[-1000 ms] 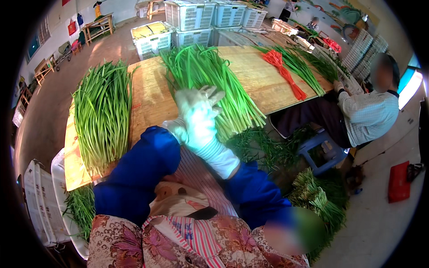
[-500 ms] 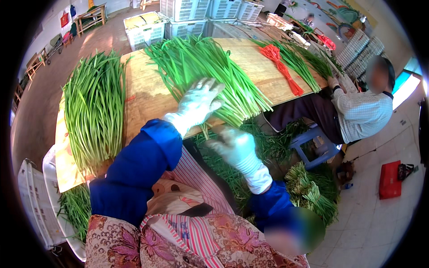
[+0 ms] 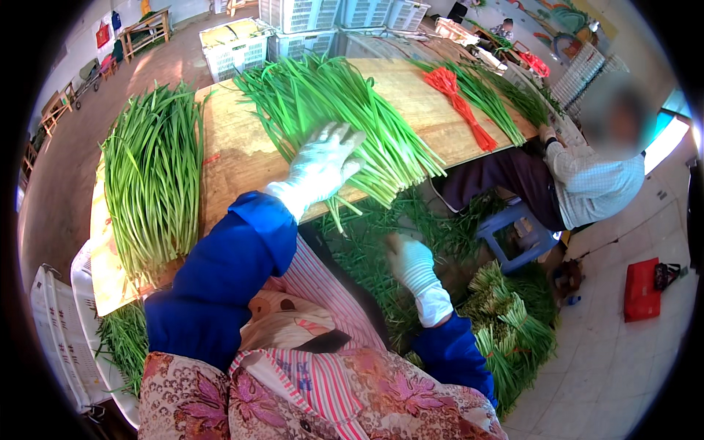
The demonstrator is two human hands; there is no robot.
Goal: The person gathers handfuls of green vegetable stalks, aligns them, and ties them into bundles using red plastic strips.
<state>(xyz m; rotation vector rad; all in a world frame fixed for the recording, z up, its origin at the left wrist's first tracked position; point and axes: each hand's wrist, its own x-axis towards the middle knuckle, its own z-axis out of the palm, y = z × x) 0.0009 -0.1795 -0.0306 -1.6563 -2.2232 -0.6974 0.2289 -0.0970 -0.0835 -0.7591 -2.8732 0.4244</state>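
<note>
A spread pile of garlic chives (image 3: 389,139) lies on the wooden table in front of me, leaves to the far left and pale cut ends at the near right. My left hand (image 3: 319,165), in a white glove, rests across these stalks with its fingers stretched out. A few stalk ends (image 3: 337,213) poke over the table edge below it. My right hand (image 3: 412,265), also gloved, hangs off the table above scattered green scraps (image 3: 359,264). Its fingers are curled together and slightly blurred; anything inside them is hidden. A second heap of chives (image 3: 154,183) sits at the table's left end.
Red ties (image 3: 458,106) and more chives (image 3: 491,103) lie on the table's right part. A person (image 3: 594,180) sits there beside a blue stool (image 3: 517,238). Tied bundles (image 3: 513,323) stand on the floor at right. White crates (image 3: 301,18) are stacked beyond the table.
My right hand has moved down and to the right, away from the stalk ends at the table edge. My left hand stays on the chives.
</note>
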